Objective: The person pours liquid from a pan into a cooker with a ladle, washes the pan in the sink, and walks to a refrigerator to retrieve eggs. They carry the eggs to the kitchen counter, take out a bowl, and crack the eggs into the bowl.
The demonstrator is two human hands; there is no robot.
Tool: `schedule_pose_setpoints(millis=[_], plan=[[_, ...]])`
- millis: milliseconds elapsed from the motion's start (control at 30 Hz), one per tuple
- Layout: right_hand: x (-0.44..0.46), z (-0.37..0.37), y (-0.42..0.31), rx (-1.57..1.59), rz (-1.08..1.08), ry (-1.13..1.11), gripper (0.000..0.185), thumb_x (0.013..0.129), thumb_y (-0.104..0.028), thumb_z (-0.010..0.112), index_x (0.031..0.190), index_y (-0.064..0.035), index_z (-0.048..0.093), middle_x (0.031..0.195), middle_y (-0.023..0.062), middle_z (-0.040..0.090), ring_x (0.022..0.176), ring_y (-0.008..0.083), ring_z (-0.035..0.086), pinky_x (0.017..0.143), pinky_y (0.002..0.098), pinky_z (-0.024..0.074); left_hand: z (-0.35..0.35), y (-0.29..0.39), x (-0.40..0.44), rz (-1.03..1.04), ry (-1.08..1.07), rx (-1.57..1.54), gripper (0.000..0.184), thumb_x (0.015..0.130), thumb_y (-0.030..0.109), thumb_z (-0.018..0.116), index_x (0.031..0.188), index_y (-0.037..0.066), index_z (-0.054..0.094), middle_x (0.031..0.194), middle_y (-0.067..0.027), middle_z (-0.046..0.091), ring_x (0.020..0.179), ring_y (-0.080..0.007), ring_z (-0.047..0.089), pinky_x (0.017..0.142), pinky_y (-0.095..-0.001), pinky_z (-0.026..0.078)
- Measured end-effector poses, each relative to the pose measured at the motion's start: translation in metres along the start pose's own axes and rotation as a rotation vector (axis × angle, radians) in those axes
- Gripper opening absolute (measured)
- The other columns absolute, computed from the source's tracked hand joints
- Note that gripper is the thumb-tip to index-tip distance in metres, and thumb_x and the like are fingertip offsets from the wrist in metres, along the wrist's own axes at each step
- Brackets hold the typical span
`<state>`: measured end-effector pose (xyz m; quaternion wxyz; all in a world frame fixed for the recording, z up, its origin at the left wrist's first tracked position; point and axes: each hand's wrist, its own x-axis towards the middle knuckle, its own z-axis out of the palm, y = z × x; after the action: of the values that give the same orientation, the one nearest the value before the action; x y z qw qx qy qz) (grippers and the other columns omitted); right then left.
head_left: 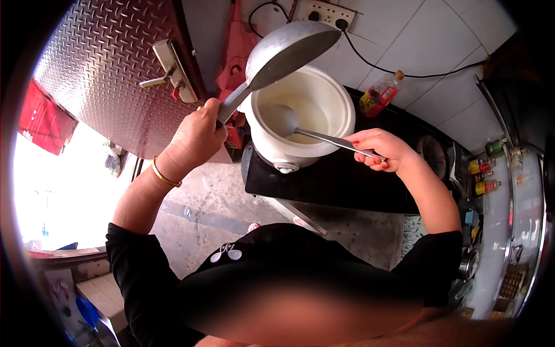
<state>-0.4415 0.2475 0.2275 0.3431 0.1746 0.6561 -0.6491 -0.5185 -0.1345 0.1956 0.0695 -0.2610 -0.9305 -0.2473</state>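
My left hand (199,134) is closed round the handle of a large metal wok (292,51), which is tilted over the back left of a white pot (341,113). Between the fingers of my right hand (378,150) is the handle of a metal ladle (283,120). The ladle's bowl is inside the pot, near its left side. Pale, whitish contents show in the pot, though the wok hides part of its rim. A round knob (285,168) is on the pot's front.
The pot stands on a black counter (324,185). Behind it to the right is a bottle with a red label (378,95). Plugs sit in a wall socket (329,14). A patterned metal door (121,63) is at the left; bottles (487,187) line the right.
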Motion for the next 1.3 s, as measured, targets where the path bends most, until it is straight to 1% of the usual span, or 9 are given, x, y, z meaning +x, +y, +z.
schedule_pose_setpoints(millis=[200, 433, 567, 600, 833, 967, 1100, 1167, 1300], plan=[[-0.035, -0.006, 0.005, -0.052, -0.127, 0.114, 0.039, 0.092, -0.007, 0.045, 0.13, 0.0018, 0.049, 0.067, 0.0054, 0.054, 0.041, 0.0034, 0.041, 0.031, 0.0177, 0.0303, -0.002, 0.001, 0.001, 0.007, -0.005, -0.004, 0.03, 0.077, 0.002, 0.058, 0.104, 0.0, 0.044, 0.08, -0.0276, 0.058, 0.078, -0.0462, 0.059, 0.065, -0.0484, 0.048], [-0.036, -0.005, -0.001, -0.641, -0.263, 0.42, 0.045, 0.093, -0.007, 0.044, 0.138, -0.0043, 0.043, 0.065, 0.0003, 0.051, 0.041, 0.0036, 0.041, 0.032, 0.0197, 0.0337, -0.002, 0.002, 0.0, 0.016, -0.001, 0.011, 0.031, 0.078, 0.002, 0.058, 0.105, 0.0, 0.044, 0.08, -0.0272, 0.058, 0.078, -0.0463, 0.059, 0.065, -0.0486, 0.048], [0.006, -0.026, 0.022, -1.352, -0.715, 0.592, 0.043, 0.088, -0.007, 0.048, 0.131, -0.005, 0.05, 0.073, 0.0151, 0.06, 0.058, 0.0307, 0.061, 0.056, 0.0391, 0.0522, -0.002, 0.004, -0.002, -0.014, -0.005, 0.03, 0.031, 0.078, 0.003, 0.058, 0.105, 0.0, 0.043, 0.08, -0.0271, 0.058, 0.078, -0.0463, 0.059, 0.065, -0.0492, 0.048], [0.008, -0.015, 0.019, -1.417, -0.649, 0.632, 0.045, 0.084, -0.003, 0.049, 0.129, -0.0047, 0.051, 0.08, 0.0204, 0.061, 0.071, 0.0396, 0.063, 0.07, 0.0441, 0.0527, -0.002, 0.004, -0.002, -0.015, -0.007, 0.032, 0.031, 0.078, 0.003, 0.058, 0.105, 0.0, 0.043, 0.08, -0.0271, 0.058, 0.078, -0.0463, 0.059, 0.065, -0.0493, 0.048], [0.03, 0.017, 0.013, -1.915, -0.55, 0.678, 0.05, 0.079, -0.004, 0.053, 0.128, 0.0035, 0.051, 0.074, 0.0152, 0.062, 0.061, 0.0305, 0.064, 0.057, 0.0392, 0.0547, -0.001, -0.001, -0.006, 0.005, 0.011, 0.051, 0.031, 0.079, 0.003, 0.058, 0.105, 0.0, 0.042, 0.079, -0.0271, 0.058, 0.077, -0.0466, 0.059, 0.064, -0.0499, 0.048], [0.014, 0.027, -0.019, -1.815, -0.475, 0.594, 0.027, 0.081, -0.005, 0.051, 0.104, 0.0049, 0.063, 0.078, 0.0191, 0.065, 0.07, 0.0362, 0.066, 0.064, 0.0428, 0.0547, -0.006, 0.001, -0.007, -0.031, -0.016, 0.07, 0.031, 0.078, 0.002, 0.058, 0.104, 0.0, 0.041, 0.078, -0.0274, 0.058, 0.077, -0.0466, 0.059, 0.064, -0.0499, 0.048], [0.005, 0.014, -0.066, -1.749, -0.184, 0.353, 0.028, 0.083, -0.003, 0.049, 0.107, -0.0029, 0.064, 0.088, 0.0227, 0.065, 0.083, 0.0395, 0.063, 0.072, 0.0427, 0.052, -0.011, -0.001, -0.007, -0.044, -0.021, 0.074, 0.031, 0.078, 0.001, 0.058, 0.104, -0.001, 0.041, 0.078, -0.0279, 0.058, 0.077, -0.0466, 0.058, 0.064, -0.05, 0.048], [-0.004, 0.021, -0.095, -1.577, 0.098, 0.247, 0.037, 0.084, -0.004, 0.05, 0.118, -0.0071, 0.063, 0.069, 0.0161, 0.062, 0.054, 0.0264, 0.059, 0.05, 0.0365, 0.0476, -0.01, -0.004, -0.007, -0.024, -0.002, 0.071, 0.031, 0.077, 0.001, 0.058, 0.103, -0.001, 0.041, 0.077, -0.028, 0.058, 0.077, -0.0466, 0.058, 0.064, -0.0501, 0.048], [-0.005, 0.006, -0.105, -1.179, 0.209, 0.097, 0.039, 0.088, -0.006, 0.05, 0.126, -0.0059, 0.057, 0.059, 0.005, 0.055, 0.039, 0.0086, 0.044, 0.034, 0.025, 0.0343, -0.012, -0.005, -0.006, -0.019, -0.013, 0.072, 0.03, 0.077, 0.001, 0.058, 0.102, -0.001, 0.041, 0.077, -0.0279, 0.058, 0.076, -0.0466, 0.058, 0.064, -0.0502, 0.047]])
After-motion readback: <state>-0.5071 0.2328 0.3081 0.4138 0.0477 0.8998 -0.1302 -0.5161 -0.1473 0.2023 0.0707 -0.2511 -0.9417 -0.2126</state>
